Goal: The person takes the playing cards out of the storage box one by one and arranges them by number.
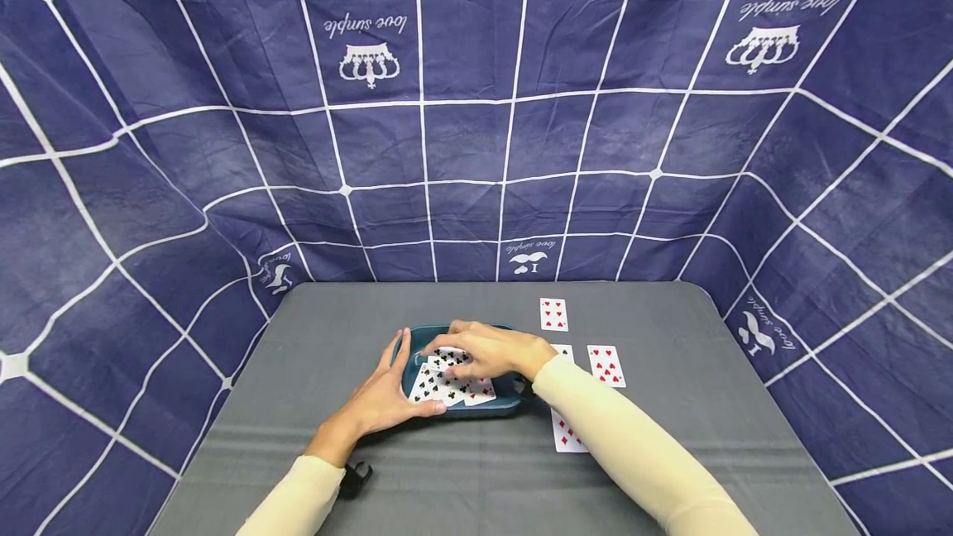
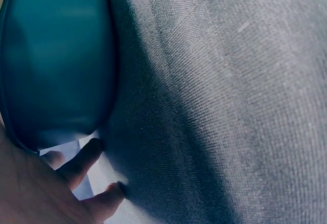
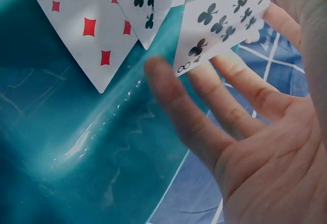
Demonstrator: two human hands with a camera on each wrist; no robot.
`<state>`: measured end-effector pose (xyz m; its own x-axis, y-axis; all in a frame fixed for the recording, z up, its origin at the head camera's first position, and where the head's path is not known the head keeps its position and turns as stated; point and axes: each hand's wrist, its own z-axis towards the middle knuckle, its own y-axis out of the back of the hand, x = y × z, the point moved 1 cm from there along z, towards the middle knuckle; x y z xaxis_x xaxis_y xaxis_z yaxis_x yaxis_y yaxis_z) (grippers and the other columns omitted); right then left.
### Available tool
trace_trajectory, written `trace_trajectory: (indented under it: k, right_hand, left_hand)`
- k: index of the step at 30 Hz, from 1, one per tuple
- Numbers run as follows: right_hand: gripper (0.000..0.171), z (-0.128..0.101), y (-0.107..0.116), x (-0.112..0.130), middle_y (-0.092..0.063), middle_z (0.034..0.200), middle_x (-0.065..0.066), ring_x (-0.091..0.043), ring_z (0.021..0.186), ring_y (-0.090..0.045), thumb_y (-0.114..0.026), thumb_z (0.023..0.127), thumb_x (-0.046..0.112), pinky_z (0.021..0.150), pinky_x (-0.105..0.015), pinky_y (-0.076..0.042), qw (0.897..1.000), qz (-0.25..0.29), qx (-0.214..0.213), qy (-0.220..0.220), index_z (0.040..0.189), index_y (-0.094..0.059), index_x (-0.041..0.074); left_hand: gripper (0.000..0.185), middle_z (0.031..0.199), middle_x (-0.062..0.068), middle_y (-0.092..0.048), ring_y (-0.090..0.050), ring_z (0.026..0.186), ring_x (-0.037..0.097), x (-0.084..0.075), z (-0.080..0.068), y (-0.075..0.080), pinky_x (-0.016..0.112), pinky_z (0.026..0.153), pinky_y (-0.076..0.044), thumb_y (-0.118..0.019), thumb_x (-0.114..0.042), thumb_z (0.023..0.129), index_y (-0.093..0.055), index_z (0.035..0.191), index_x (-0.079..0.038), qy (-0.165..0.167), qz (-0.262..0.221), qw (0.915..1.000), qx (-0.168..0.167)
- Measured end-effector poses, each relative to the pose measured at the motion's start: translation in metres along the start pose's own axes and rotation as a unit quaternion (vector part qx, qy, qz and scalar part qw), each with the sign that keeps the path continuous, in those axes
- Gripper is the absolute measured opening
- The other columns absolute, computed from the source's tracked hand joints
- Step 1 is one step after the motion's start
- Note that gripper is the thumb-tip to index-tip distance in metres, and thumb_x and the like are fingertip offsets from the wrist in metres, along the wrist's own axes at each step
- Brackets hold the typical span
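In the head view a teal plastic tray (image 1: 484, 413) holds several loose playing cards, among them a six of diamonds (image 3: 87, 27) and black-suited cards (image 1: 426, 387). My right hand (image 1: 487, 351) reaches over the tray and pinches an eight of clubs (image 3: 219, 24). Its fingers lie behind that card, which is tilted up near the tray's far side in the right wrist view. My left hand (image 1: 383, 399) spans the tray's left end, fingers extended along the left rim and thumb at the near rim. Lower fingertips (image 2: 115, 191) of that hand rest by the grey cloth.
Right of the tray on the grey tabletop (image 1: 476, 478) lie a six of hearts (image 1: 553, 314), another heart card (image 1: 606, 366), a diamond card (image 1: 567, 437) and a card (image 1: 566, 351) partly hidden by my right arm. A blue gridded curtain (image 1: 469, 139) surrounds the back and sides.
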<state>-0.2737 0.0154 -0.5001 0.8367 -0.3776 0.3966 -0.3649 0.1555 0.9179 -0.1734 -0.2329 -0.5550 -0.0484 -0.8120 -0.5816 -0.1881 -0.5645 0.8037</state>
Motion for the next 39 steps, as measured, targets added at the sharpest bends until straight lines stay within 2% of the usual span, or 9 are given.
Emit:
trace_trajectory:
  k: [4, 10, 12, 16, 19, 26, 30, 34, 39]
  right_hand:
    - [0.056, -0.007, 0.003, 0.001, -0.070, 0.140, -0.005, -0.017, 0.118, -0.070, -0.083, 0.111, 0.028, 0.110, -0.036, -0.060, 1.000, 0.006, -0.020, -0.002, 0.164, -0.066, 0.031]
    - [0.077, -0.019, 0.006, 0.003, -0.065, 0.148, -0.002, -0.017, 0.127, -0.068, -0.092, 0.100, 0.017, 0.117, -0.038, -0.057, 0.999, 0.014, -0.041, -0.019, 0.167, -0.059, 0.032]
    - [0.083, -0.022, 0.007, 0.002, -0.063, 0.151, -0.002, -0.018, 0.121, -0.069, -0.096, 0.096, 0.015, 0.113, -0.035, -0.058, 0.999, 0.015, -0.047, -0.021, 0.169, -0.058, 0.030]
    - [0.089, -0.030, 0.009, 0.002, -0.061, 0.153, -0.005, -0.026, 0.100, -0.076, -0.097, 0.093, 0.008, 0.094, -0.027, -0.061, 0.998, 0.039, -0.057, -0.013, 0.170, -0.056, 0.023]
    - [0.090, -0.036, 0.011, 0.001, -0.059, 0.153, -0.006, -0.030, 0.093, -0.079, -0.096, 0.093, 0.006, 0.085, -0.025, -0.063, 0.996, 0.060, -0.063, -0.009, 0.171, -0.055, 0.022]
    - [0.089, -0.049, 0.011, -0.001, -0.056, 0.156, -0.008, -0.030, 0.086, -0.080, -0.096, 0.093, 0.006, 0.081, -0.032, -0.069, 0.994, 0.079, -0.080, -0.003, 0.170, -0.054, 0.019]
    - [0.089, -0.056, 0.011, -0.002, -0.056, 0.157, -0.009, -0.024, 0.083, -0.078, -0.098, 0.089, 0.010, 0.078, -0.027, -0.067, 0.993, 0.063, -0.103, 0.003, 0.167, -0.055, 0.016]
    - [0.090, -0.064, 0.011, -0.003, -0.057, 0.157, -0.010, -0.015, 0.093, -0.071, -0.101, 0.085, 0.020, 0.086, -0.022, -0.063, 0.990, 0.010, -0.138, 0.011, 0.163, -0.056, 0.009]
    - [0.092, -0.076, 0.010, -0.003, -0.053, 0.160, -0.015, -0.022, 0.135, -0.068, -0.101, 0.084, 0.028, 0.115, -0.036, -0.061, 0.984, -0.025, -0.179, 0.006, 0.161, -0.056, 0.006]
  left_hand:
    - [0.155, 0.199, 0.011, 0.001, -0.053, 0.162, 0.056, 0.000, 0.000, -0.001, 0.074, 0.115, -0.056, -0.095, -0.077, 0.084, 0.007, 0.189, -0.027, 0.000, 0.000, 1.0000, -0.001]
    - [0.157, 0.199, 0.013, -0.002, -0.052, 0.164, 0.055, 0.000, 0.000, 0.000, 0.075, 0.118, -0.054, -0.095, -0.080, 0.082, 0.005, 0.189, -0.025, 0.000, -0.003, 1.0000, -0.005]
    - [0.158, 0.199, 0.012, -0.002, -0.052, 0.164, 0.055, 0.000, 0.000, 0.000, 0.075, 0.118, -0.054, -0.095, -0.082, 0.081, 0.004, 0.190, -0.024, 0.001, -0.004, 1.0000, -0.006]
    - [0.158, 0.199, 0.013, -0.003, -0.052, 0.164, 0.055, -0.001, -0.001, -0.001, 0.074, 0.120, -0.053, -0.095, -0.083, 0.080, 0.002, 0.190, -0.023, 0.000, -0.008, 1.0000, -0.005]
    - [0.158, 0.199, 0.014, -0.002, -0.050, 0.165, 0.055, 0.000, -0.001, -0.001, 0.073, 0.123, -0.052, -0.095, -0.081, 0.081, 0.003, 0.190, -0.022, -0.002, -0.011, 0.9999, -0.005]
    - [0.157, 0.199, 0.013, -0.002, -0.052, 0.164, 0.055, 0.002, 0.001, -0.002, 0.071, 0.122, -0.054, -0.095, -0.081, 0.082, 0.002, 0.190, -0.020, -0.003, -0.009, 0.9999, -0.008]
    - [0.158, 0.199, 0.014, -0.003, -0.050, 0.165, 0.054, 0.003, 0.003, -0.001, 0.070, 0.124, -0.053, -0.095, -0.082, 0.081, 0.000, 0.190, -0.017, -0.010, -0.010, 0.9998, -0.012]
    - [0.159, 0.199, 0.015, -0.003, -0.048, 0.167, 0.054, 0.003, 0.004, -0.001, 0.069, 0.125, -0.052, -0.095, -0.082, 0.081, 0.000, 0.190, -0.016, -0.014, -0.011, 0.9998, -0.011]
    - [0.159, 0.199, 0.015, -0.002, -0.049, 0.166, 0.055, 0.002, 0.004, -0.001, 0.070, 0.124, -0.052, -0.095, -0.082, 0.081, 0.002, 0.190, -0.019, -0.012, -0.011, 0.9998, -0.007]
